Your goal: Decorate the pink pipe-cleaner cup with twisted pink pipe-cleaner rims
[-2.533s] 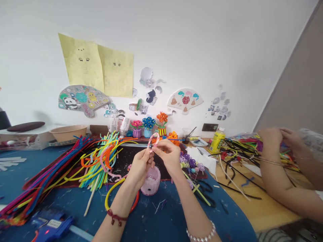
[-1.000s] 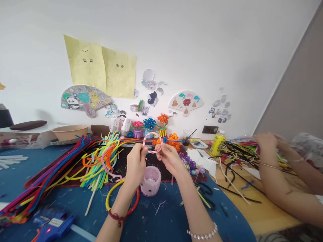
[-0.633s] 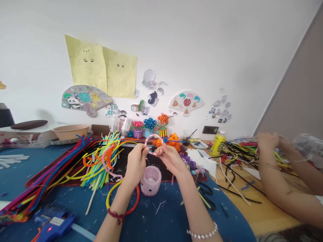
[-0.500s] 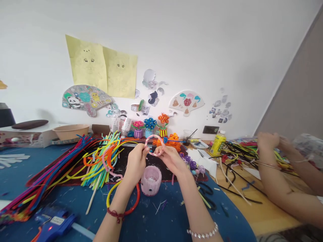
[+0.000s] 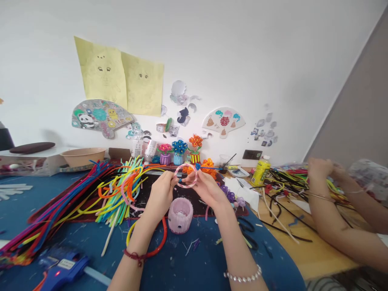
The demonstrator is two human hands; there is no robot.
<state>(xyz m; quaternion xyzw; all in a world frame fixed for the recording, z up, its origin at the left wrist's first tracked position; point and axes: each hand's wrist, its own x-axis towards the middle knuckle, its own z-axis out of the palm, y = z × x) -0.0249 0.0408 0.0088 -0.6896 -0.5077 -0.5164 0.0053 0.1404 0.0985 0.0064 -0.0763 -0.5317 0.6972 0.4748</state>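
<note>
Between my two hands is a ring of pink and white twisted pipe cleaner (image 5: 185, 165), held up above the table. My left hand (image 5: 163, 186) pinches its left side between thumb and fingers. On the other side, my right hand (image 5: 206, 186) grips the ring's right edge with bent fingers. Just below stands a small pink pot (image 5: 180, 216), open at the top, with a dark dot on its front. Loops of red and yellow pipe cleaner (image 5: 162, 242) lie by my left forearm.
Bundles of coloured pipe cleaners (image 5: 119, 194) lie at left, near a blue glue gun (image 5: 65, 266). Behind are small flower pots (image 5: 180, 152). Scissors (image 5: 249, 232) and a yellow bottle (image 5: 260, 171) lie rightward. Another person's arms (image 5: 330, 202) are at far right.
The ring has tilted and shifted slightly, showing a rounder opening towards me. Both hands keep hold of it, and the whole view has moved a little.
</note>
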